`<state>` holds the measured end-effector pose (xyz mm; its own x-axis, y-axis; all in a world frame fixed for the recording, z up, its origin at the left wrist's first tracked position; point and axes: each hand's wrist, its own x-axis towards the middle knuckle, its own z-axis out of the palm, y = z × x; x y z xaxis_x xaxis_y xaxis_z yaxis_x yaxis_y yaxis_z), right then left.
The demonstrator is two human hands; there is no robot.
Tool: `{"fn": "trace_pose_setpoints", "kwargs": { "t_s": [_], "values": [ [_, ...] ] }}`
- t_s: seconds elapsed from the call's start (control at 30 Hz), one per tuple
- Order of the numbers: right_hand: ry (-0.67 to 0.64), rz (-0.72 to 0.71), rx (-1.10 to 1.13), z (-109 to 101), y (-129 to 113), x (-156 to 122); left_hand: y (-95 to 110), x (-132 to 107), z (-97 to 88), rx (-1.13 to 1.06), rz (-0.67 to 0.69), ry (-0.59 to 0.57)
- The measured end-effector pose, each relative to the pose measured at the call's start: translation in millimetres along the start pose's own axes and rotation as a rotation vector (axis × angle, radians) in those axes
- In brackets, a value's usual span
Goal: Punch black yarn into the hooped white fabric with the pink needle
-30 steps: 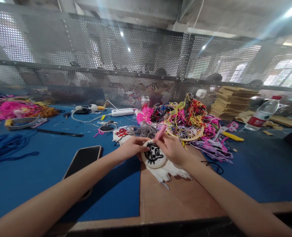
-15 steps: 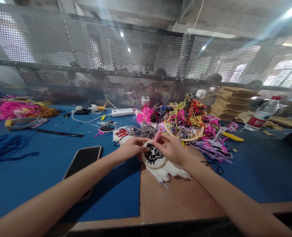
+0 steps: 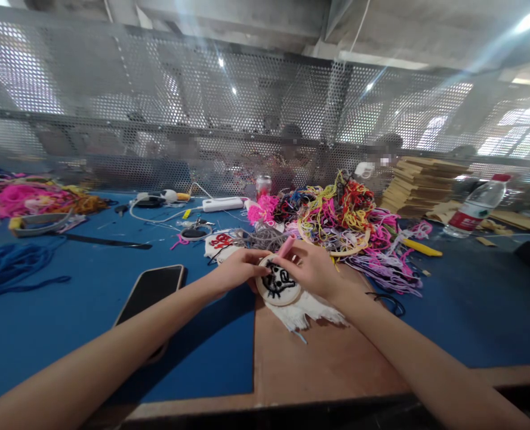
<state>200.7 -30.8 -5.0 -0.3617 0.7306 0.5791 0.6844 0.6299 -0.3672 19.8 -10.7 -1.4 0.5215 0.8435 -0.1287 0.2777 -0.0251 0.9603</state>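
A small round embroidery hoop (image 3: 279, 296) stretches white cloth with a black yarn design on it. Frayed white fabric (image 3: 307, 310) hangs from its lower right side. My left hand (image 3: 240, 267) grips the hoop's upper left rim, thumb on the front and other fingers partly behind. Closed around a pink punch needle pen (image 3: 287, 245), my right hand (image 3: 310, 267) is at the hoop's upper right. The pen's lower end and tip are hidden by my fingers.
Behind the hands lies a heap of coloured yarn (image 3: 336, 209). A phone (image 3: 155, 292) lies to the left, with blue yarn (image 3: 14, 263) farther out. A water bottle (image 3: 477, 206) and stacked brown cardboard (image 3: 419, 185) stand at right. A perforated metal screen (image 3: 247, 107) bounds the table's back.
The pink punch needle pen and my right fingers have shifted very slightly. My left hand and the hoop look the same.
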Motion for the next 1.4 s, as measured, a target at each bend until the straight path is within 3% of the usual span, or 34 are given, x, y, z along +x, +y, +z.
{"fn": "trace_pose_setpoints", "kwargs": {
  "t_s": [0.5,0.67,0.93,1.4],
  "values": [
    [-0.096,-0.025,-0.076,0.6,-1.1,-1.3,0.6,-1.9,1.3,0.049,0.001,0.004],
    [-0.091,-0.031,-0.077,1.0,-2.5,-2.3,0.8,-1.1,0.4,0.024,-0.002,-0.017],
    [-0.095,0.065,-0.041,0.8,-0.6,-1.5,4.2,0.8,1.6,0.043,-0.057,0.073],
    [-0.049,0.052,-0.024,-1.4,-0.7,-1.5,1.5,2.3,0.5,0.058,-0.054,0.07]
  ]
}}
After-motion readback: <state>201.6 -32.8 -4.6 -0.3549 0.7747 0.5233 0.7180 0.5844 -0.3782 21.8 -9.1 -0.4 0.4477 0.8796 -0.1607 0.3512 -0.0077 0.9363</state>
